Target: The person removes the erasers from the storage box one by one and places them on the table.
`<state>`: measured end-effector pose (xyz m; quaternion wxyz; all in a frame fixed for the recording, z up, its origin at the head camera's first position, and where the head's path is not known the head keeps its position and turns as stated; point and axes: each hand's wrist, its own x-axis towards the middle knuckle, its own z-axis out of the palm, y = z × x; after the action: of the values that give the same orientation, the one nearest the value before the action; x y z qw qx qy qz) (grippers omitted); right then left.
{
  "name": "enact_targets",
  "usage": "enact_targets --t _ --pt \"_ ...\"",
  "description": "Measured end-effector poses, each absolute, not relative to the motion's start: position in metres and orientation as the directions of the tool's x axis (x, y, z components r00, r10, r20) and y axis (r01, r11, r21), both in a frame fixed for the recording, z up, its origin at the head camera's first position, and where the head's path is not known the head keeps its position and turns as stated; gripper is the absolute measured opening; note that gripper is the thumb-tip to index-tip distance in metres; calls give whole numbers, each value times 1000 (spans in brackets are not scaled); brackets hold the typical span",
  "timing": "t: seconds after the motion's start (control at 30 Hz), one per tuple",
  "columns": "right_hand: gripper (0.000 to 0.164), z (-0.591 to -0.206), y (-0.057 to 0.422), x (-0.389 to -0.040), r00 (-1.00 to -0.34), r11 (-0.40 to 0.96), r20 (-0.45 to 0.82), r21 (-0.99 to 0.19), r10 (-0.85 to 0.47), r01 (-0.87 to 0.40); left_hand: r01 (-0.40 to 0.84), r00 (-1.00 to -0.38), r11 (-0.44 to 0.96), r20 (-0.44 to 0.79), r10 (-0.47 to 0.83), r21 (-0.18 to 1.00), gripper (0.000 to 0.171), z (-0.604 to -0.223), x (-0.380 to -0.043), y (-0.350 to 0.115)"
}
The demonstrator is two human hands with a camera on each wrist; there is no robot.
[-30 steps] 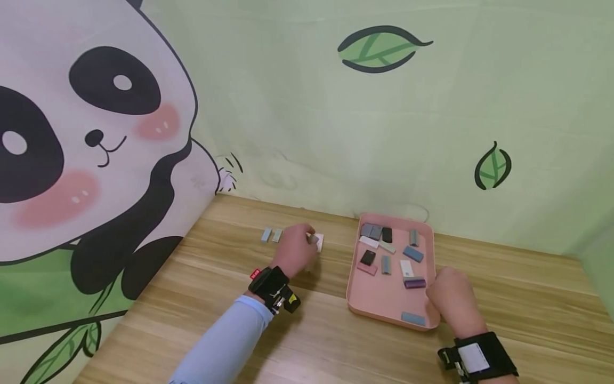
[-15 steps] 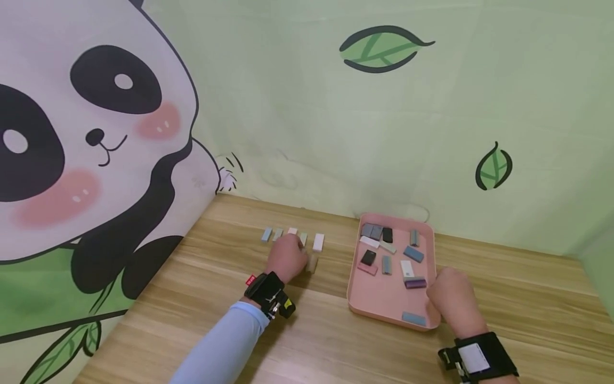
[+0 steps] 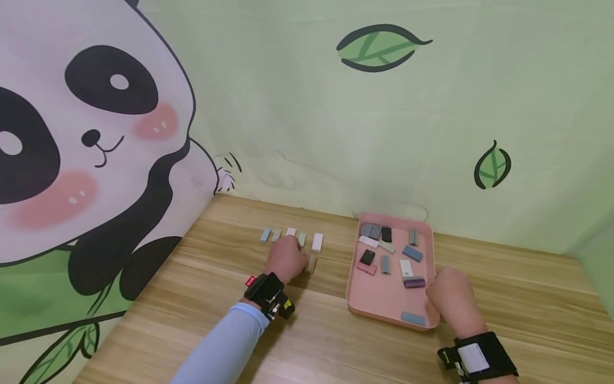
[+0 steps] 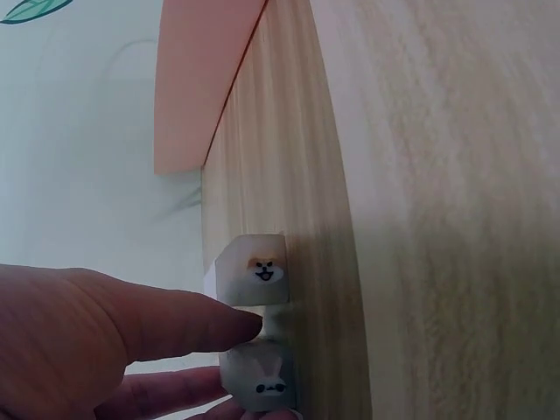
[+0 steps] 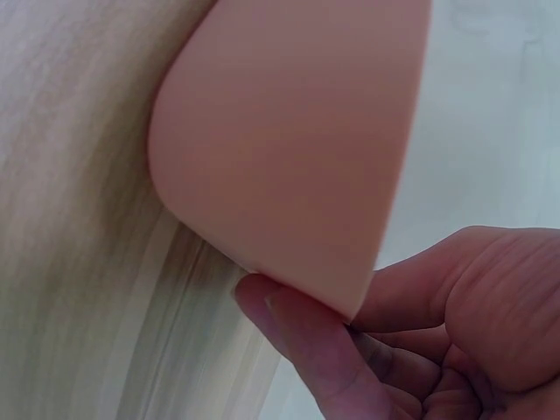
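Note:
My left hand (image 3: 285, 260) is low over the table, thumb and fingers pinching a small block with a rabbit face (image 4: 262, 385). In the head view that block is hidden beneath the hand. Just right of the thumb stands a tan block (image 3: 311, 263), its end showing a dog face in the left wrist view. Beyond the hand runs a row of small blocks: blue (image 3: 265, 234), pale green (image 3: 276, 234), whitish (image 3: 291, 232), another green (image 3: 302, 239) and white (image 3: 317, 242). My right hand (image 3: 453, 298) grips the right wall of a pink tray (image 3: 374, 306) between thumb and fingers.
Several blocks lie scattered inside the tray, among them a black one (image 3: 367, 257), a purple one (image 3: 414, 283) and a blue one (image 3: 413, 318). A printed fabric wall (image 3: 288, 133) rises along the back of the wooden table (image 3: 326, 341).
Over the last second my left hand has moved left and nearer to me, uncovering blocks in the back row and the tan block. My right hand stays at the tray.

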<state>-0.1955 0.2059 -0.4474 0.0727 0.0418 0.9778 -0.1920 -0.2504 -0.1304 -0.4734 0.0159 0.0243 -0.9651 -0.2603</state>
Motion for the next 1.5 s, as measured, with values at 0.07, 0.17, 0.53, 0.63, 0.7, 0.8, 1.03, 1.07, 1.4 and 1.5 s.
enact_targets --t 0.07,0.17,0.53,0.63,0.7,0.8,1.03,1.07,1.4,1.5 --pt "15 -447 206 -195 -986 923 -160 -368 55 111 -39 -998 866 18 -55 498 18 -473 -251 -130" --pt "16 -448 207 -195 -985 924 -164 -365 55 112 -38 -999 873 13 -51 486 17 -469 -250 -129" --pt "16 -450 211 -194 -986 917 -152 -382 60 115 42 -994 906 106 -4 421 42 -435 -248 -93" --pt "16 -450 210 -194 -985 913 -161 -388 69 127 130 -986 903 148 75 409 50 -429 -249 -74" --pt "16 -450 210 -193 -984 913 -164 -387 68 128 189 -978 897 160 135 400 55 -426 -250 -60" --pt "16 -450 210 -193 -984 914 -164 -387 64 123 277 -957 894 182 224 353 59 -423 -250 -39" --pt "15 -451 211 -195 -987 920 -152 -377 54 109 406 -912 875 170 372 264 67 -427 -237 15" --pt "14 -451 211 -195 -988 920 -149 -378 50 104 421 -906 874 161 392 241 67 -429 -235 22" --pt "14 -450 209 -197 -984 902 -165 -411 66 130 507 -862 858 41 506 78 59 -453 -217 67" --pt "14 -448 210 -197 -982 886 -176 -439 75 146 523 -852 852 53 521 22 45 -455 -213 75"
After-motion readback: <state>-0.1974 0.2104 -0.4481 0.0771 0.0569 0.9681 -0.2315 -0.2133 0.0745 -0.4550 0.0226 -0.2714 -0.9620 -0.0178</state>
